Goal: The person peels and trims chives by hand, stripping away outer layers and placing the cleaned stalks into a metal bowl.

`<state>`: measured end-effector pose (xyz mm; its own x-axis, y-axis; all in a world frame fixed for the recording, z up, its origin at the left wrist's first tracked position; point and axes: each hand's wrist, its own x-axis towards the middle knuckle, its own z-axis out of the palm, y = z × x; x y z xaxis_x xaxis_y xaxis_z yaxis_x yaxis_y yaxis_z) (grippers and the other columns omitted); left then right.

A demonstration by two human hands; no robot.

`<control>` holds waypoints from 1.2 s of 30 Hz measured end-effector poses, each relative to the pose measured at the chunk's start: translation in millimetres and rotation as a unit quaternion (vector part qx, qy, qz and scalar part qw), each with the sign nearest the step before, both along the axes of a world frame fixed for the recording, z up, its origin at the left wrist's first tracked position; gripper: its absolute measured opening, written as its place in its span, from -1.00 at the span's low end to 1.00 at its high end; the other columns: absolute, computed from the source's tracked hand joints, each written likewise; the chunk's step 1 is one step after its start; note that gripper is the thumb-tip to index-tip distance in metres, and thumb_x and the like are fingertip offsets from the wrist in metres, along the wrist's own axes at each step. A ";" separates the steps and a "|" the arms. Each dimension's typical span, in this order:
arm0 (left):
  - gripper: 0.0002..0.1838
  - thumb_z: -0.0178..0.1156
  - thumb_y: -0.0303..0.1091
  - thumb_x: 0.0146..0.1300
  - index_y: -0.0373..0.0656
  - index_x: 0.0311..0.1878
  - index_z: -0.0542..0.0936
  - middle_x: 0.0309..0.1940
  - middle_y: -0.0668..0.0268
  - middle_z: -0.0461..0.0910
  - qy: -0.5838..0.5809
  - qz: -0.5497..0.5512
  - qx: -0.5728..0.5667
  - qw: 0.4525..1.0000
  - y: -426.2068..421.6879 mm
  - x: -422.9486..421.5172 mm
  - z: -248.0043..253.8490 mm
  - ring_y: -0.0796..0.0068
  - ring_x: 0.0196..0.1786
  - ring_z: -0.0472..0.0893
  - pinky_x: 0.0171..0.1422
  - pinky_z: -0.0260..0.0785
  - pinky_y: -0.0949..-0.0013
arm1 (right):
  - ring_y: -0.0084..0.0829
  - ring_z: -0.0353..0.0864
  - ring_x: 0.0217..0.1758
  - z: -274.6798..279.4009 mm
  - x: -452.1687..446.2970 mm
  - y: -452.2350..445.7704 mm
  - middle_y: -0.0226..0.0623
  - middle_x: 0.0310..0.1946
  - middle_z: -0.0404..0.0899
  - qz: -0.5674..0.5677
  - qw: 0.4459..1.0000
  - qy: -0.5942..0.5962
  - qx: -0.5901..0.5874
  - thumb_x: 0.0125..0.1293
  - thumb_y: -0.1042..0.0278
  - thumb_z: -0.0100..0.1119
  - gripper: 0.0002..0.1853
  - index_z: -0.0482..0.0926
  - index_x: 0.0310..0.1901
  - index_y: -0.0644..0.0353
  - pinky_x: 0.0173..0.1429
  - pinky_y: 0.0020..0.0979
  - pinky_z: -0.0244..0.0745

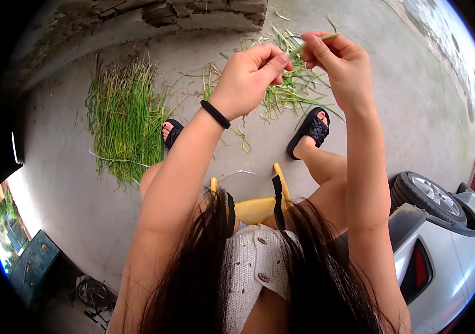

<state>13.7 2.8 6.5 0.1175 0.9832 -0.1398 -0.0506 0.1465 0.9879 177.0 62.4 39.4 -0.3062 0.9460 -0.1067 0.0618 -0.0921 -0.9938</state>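
Note:
Between my two raised hands runs a thin pale green stalk (298, 51). My left hand (252, 75), with a black band at its wrist, pinches one end between thumb and fingers. The fingers of my right hand (335, 64) are closed on the stalk's other end, and its tip pokes out past them. Loose green stalks and trimmings (290, 92) lie scattered on the concrete floor below my hands. To the left is a large pile of long green stalks (123, 111), with a pale string across its lower part.
My sandalled feet (311, 132) rest on the floor on both sides of a yellow stool (255, 210). A rough ledge (209, 19) stands at the top. At the lower right is a silver car (449, 267) with its wheel (429, 195).

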 end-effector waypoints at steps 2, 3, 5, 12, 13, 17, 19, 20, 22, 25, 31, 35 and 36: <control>-0.73 -0.03 -0.19 0.38 -0.19 -0.28 0.51 -0.53 0.52 0.41 -0.067 -0.030 -0.031 0.997 -0.1 -1.5 3.5 0.76 -0.44 0.34 -0.28 0.21 0.65 | -0.59 0.56 -0.39 -1.2 -0.4 0.0 -0.32 -0.46 0.60 0.010 1.000 0.019 0.003 0.23 0.37 0.19 -0.78 0.60 -0.18 0.35 -0.24 -0.59 0.49; -0.72 -0.05 -0.17 0.39 -0.18 -0.29 0.50 -0.56 0.53 0.38 -0.100 -0.044 -0.045 0.993 -0.1 -2.0 5.1 0.76 -0.46 0.32 -0.29 0.18 0.66 | -0.59 0.56 -0.38 -1.8 -1.1 0.3 -0.32 -0.45 0.60 0.013 0.999 0.031 0.005 0.23 0.38 0.18 -0.78 0.59 -0.16 0.34 -0.23 -0.59 0.48; -0.71 -0.08 -0.15 0.40 -0.16 -0.29 0.47 -0.59 0.55 0.32 -0.141 -0.053 -0.070 0.986 -1.0 -2.2 7.5 0.76 -0.49 0.27 -0.33 0.13 0.66 | -0.59 0.56 -0.35 -2.1 -2.1 0.7 -0.33 -0.44 0.59 0.019 0.999 0.042 0.012 0.24 0.40 0.17 -0.78 0.59 -0.13 0.34 -0.22 -0.59 0.48; -0.70 -0.14 -0.15 0.43 -0.15 -0.31 0.41 -0.66 0.53 0.23 -0.238 -0.077 -0.094 0.964 -1.8 -3.7 7.9 0.72 -0.53 0.19 -0.39 0.04 0.62 | -0.59 0.55 -0.33 -0.1 -2.1 1.1 -0.34 -0.42 0.59 0.033 0.997 0.047 0.048 0.23 0.43 0.17 -0.71 0.53 -0.04 0.36 -0.18 -0.57 0.47; -0.70 -0.14 -0.15 0.43 -0.15 -0.31 0.40 -0.66 0.53 0.23 -0.246 -0.079 -0.100 0.961 -2.3 -3.4 7.9 0.71 -0.53 0.19 -0.39 0.04 0.62 | -0.59 0.55 -0.33 0.2 -2.8 1.3 -0.34 -0.42 0.59 0.032 0.997 0.049 0.057 0.23 0.43 0.17 -0.71 0.52 -0.04 0.37 -0.18 -0.57 0.47; -0.71 -0.14 -0.15 0.43 -0.16 -0.30 0.40 -0.66 0.52 0.25 -0.263 -0.072 -0.110 0.956 -2.7 -2.2 8.2 0.70 -0.53 0.21 -0.37 0.07 0.61 | -0.58 0.52 -0.29 8.2 -7.3 -3.5 -0.34 -0.37 0.57 0.013 0.997 0.058 0.050 0.25 0.45 0.13 -0.66 0.44 0.04 0.39 -0.15 -0.56 0.43; -0.71 -0.13 -0.16 0.42 -0.16 -0.29 0.41 -0.64 0.51 0.28 -0.256 -0.050 -0.104 0.960 -2.1 -1.4 7.7 0.70 -0.51 0.24 -0.35 0.11 0.60 | -0.60 0.54 -0.33 1.2 -6.0 -0.8 -0.36 -0.43 0.59 -0.013 0.996 0.087 0.020 0.21 0.37 0.21 -0.71 0.52 -0.09 0.37 -0.20 -0.59 0.45; -0.72 -0.12 -0.16 0.42 -0.16 -0.28 0.42 -0.63 0.51 0.30 -0.250 -0.034 -0.098 0.963 -1.6 -0.8 6.9 0.70 -0.50 0.26 -0.34 0.13 0.60 | -0.60 0.54 -0.33 1.5 -4.4 -0.4 -0.35 -0.42 0.59 0.003 0.999 0.050 -0.002 0.20 0.34 0.23 -0.71 0.53 -0.13 0.36 -0.20 -0.59 0.44; -0.72 -0.11 -0.16 0.41 -0.16 -0.27 0.44 -0.60 0.50 0.35 -0.235 -0.010 -0.087 0.968 -0.7 -0.5 6.0 0.69 -0.48 0.30 -0.31 0.17 0.60 | -0.60 0.54 -0.33 2.5 -1.2 -0.9 -0.34 -0.41 0.60 0.034 0.998 -0.025 -0.046 0.18 0.28 0.26 -0.71 0.55 -0.20 0.35 -0.21 -0.59 0.43; -0.73 -0.08 -0.17 0.40 -0.16 -0.24 0.48 -0.55 0.47 0.43 -0.196 0.003 -0.067 0.978 -0.3 -0.9 4.5 0.69 -0.44 0.35 -0.27 0.22 0.59 | -0.61 0.54 -0.32 2.9 -4.8 -7.5 -0.33 -0.40 0.61 0.050 0.996 -0.071 -0.033 0.14 0.21 0.30 -0.68 0.58 -0.25 0.34 -0.21 -0.58 0.43; -0.74 -0.07 -0.19 0.40 -0.18 -0.21 0.50 -0.49 0.43 0.50 -0.122 -0.007 -0.021 0.992 -0.9 0.2 1.1 0.68 -0.39 0.41 -0.23 0.26 0.56 | -0.63 0.53 -0.32 -1.6 -8.1 -7.9 -0.36 -0.42 0.62 0.051 0.995 -0.079 -0.034 0.16 0.26 0.26 -0.74 0.57 -0.28 0.33 -0.21 -0.57 0.41; -0.74 -0.07 -0.19 0.40 -0.18 -0.20 0.50 -0.46 0.42 0.52 -0.154 -0.025 -0.038 0.987 -1.0 -1.6 2.0 0.68 -0.37 0.44 -0.21 0.28 0.56 | -0.64 0.52 -0.32 -3.1 -6.1 -6.4 -0.36 -0.42 0.61 0.077 0.994 -0.061 -0.043 0.21 0.29 0.19 -0.76 0.54 -0.28 0.34 -0.20 -0.58 0.40; -0.74 -0.07 -0.19 0.40 -0.18 -0.21 0.50 -0.45 0.42 0.52 -0.168 -0.030 -0.043 0.984 -1.1 -1.9 2.2 0.68 -0.36 0.44 -0.20 0.28 0.56 | -0.64 0.52 -0.32 -3.1 -6.8 -6.6 -0.36 -0.42 0.61 0.079 0.995 -0.047 -0.040 0.22 0.30 0.18 -0.77 0.54 -0.28 0.34 -0.21 -0.59 0.40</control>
<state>11.8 1.7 8.7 0.2286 0.9592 -0.1662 -0.3604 0.2419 0.9009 170.2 55.8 36.3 -0.4356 0.8740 -0.2153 0.1740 -0.1529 -0.9728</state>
